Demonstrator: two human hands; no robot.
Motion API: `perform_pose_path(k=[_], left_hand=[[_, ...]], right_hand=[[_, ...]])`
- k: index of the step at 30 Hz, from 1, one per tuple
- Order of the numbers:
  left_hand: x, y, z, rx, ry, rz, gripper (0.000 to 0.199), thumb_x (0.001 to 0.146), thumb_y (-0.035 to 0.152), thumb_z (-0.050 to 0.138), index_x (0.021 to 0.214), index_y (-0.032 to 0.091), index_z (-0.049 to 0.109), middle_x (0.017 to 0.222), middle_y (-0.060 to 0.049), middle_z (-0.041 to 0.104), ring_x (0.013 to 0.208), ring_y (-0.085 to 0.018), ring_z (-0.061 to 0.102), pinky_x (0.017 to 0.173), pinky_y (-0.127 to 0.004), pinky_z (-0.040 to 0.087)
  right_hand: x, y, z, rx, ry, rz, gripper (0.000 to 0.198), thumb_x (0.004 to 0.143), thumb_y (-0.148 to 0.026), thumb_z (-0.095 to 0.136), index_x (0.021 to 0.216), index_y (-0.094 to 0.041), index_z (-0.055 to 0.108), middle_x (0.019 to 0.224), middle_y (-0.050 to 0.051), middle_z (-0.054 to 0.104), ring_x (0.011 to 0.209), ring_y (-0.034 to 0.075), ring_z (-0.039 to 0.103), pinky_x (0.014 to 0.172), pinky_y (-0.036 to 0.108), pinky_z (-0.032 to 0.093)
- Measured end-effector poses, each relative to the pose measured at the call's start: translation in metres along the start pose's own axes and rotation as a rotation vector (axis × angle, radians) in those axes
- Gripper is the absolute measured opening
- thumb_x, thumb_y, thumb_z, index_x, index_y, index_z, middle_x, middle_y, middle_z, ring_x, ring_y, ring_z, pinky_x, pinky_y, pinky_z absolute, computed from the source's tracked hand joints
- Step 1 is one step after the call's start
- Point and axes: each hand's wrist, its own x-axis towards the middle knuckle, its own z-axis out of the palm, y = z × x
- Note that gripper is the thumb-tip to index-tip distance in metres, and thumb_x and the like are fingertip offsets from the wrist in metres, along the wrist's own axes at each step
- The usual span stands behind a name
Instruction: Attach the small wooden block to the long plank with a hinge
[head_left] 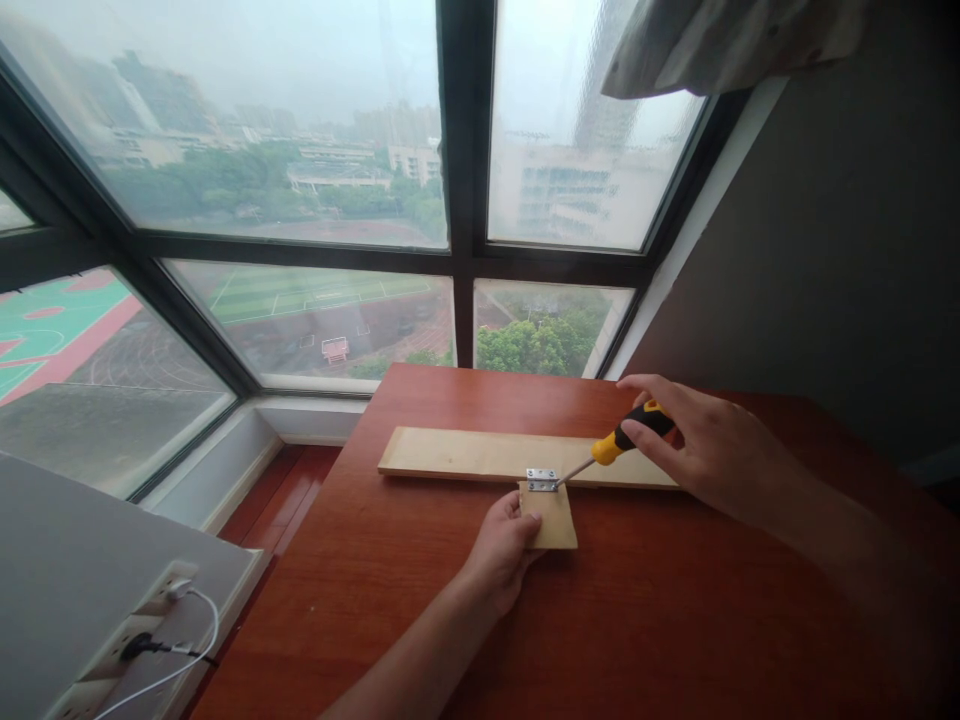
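My left hand (506,550) grips a small, squarish wooden board (553,525) at its left side, thumb on top. A silver metal hinge (541,480) lies along that board's far edge, one leaf on the board and the other toward a long wooden plank (457,452) behind. In my right hand (709,445) is a screwdriver (611,445) with a yellow and black handle, held by thumb and fingers. Its shaft slants down to the left, and the tip meets the hinge's right end. Whether a screw sits under the tip is too small to tell.
Beneath everything is a reddish-brown wooden table (360,590). Dark-framed windows (463,200) rise behind it, and a grey wall (795,260) stands at the right. At lower left, a wall outlet (124,645) holds plugs with a white cable (214,635).
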Motion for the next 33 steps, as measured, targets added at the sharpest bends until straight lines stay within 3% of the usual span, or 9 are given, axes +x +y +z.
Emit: perform_pose_path(k=[2,4,9,11,17,24,30,33], left_hand=[[0.000,0.000,0.000,-0.002,0.002,-0.001,0.032,0.070,0.005,0.059,0.101,0.012,0.062,0.098,-0.012,0.070,0.082,-0.020,0.066,0.070,-0.029,0.053],[0.001,0.000,0.000,-0.007,0.001,-0.002,0.033,0.069,0.005,0.060,0.101,0.011,0.062,0.098,-0.012,0.070,0.083,-0.020,0.066,0.071,-0.029,0.053],[0.002,0.000,-0.001,-0.018,0.006,-0.002,0.034,0.068,0.005,0.061,0.101,0.011,0.062,0.097,-0.012,0.070,0.082,-0.020,0.066,0.072,-0.030,0.053],[0.001,0.000,0.000,-0.017,0.011,-0.004,0.033,0.068,0.005,0.060,0.100,0.011,0.063,0.095,-0.012,0.070,0.081,-0.021,0.066,0.071,-0.030,0.053],[0.000,0.000,-0.001,-0.020,0.003,0.002,0.034,0.067,0.006,0.061,0.100,0.012,0.064,0.096,-0.012,0.070,0.084,-0.022,0.066,0.073,-0.031,0.053],[0.000,0.000,-0.001,-0.020,0.012,-0.011,0.033,0.067,0.005,0.061,0.099,0.012,0.064,0.096,-0.012,0.070,0.084,-0.022,0.066,0.072,-0.031,0.053],[-0.001,0.001,0.000,-0.007,0.011,-0.002,0.032,0.068,0.005,0.060,0.099,0.011,0.064,0.095,-0.012,0.070,0.082,-0.021,0.066,0.072,-0.030,0.053],[0.000,0.000,-0.001,-0.010,0.011,-0.007,0.032,0.069,0.005,0.060,0.100,0.012,0.064,0.095,-0.012,0.070,0.083,-0.021,0.066,0.072,-0.030,0.053]], right_hand=[[-0.001,0.001,-0.003,0.161,-0.054,-0.073,0.041,0.087,-0.031,0.050,0.127,-0.026,0.046,0.117,0.004,0.064,0.084,0.018,0.066,0.065,0.028,0.051],[-0.001,0.002,-0.003,0.234,-0.079,-0.112,0.043,0.086,-0.029,0.051,0.129,-0.026,0.045,0.118,0.003,0.064,0.085,0.016,0.065,0.068,0.026,0.051],[0.001,0.002,0.006,-0.071,0.057,0.017,0.039,0.088,-0.052,0.049,0.118,-0.028,0.054,0.092,0.002,0.070,0.075,0.023,0.066,0.060,0.033,0.048],[0.001,0.001,0.007,-0.097,0.062,0.053,0.039,0.088,-0.053,0.049,0.117,-0.027,0.054,0.089,0.002,0.070,0.073,0.024,0.066,0.059,0.034,0.047],[-0.002,-0.002,0.003,0.265,-0.024,-0.096,0.043,0.088,-0.031,0.050,0.130,-0.026,0.042,0.121,0.005,0.061,0.083,0.016,0.065,0.068,0.027,0.052],[0.002,-0.005,0.012,-0.118,0.135,0.012,0.040,0.088,-0.052,0.050,0.118,-0.026,0.054,0.096,0.004,0.070,0.073,0.023,0.066,0.057,0.033,0.046],[0.000,-0.006,0.003,0.262,-0.011,-0.073,0.038,0.088,-0.030,0.050,0.126,-0.026,0.047,0.118,0.004,0.063,0.075,0.014,0.064,0.066,0.027,0.051],[0.001,-0.005,0.005,0.194,0.012,-0.067,0.040,0.089,-0.037,0.051,0.128,-0.028,0.047,0.107,0.002,0.067,0.073,0.015,0.064,0.064,0.028,0.051]])
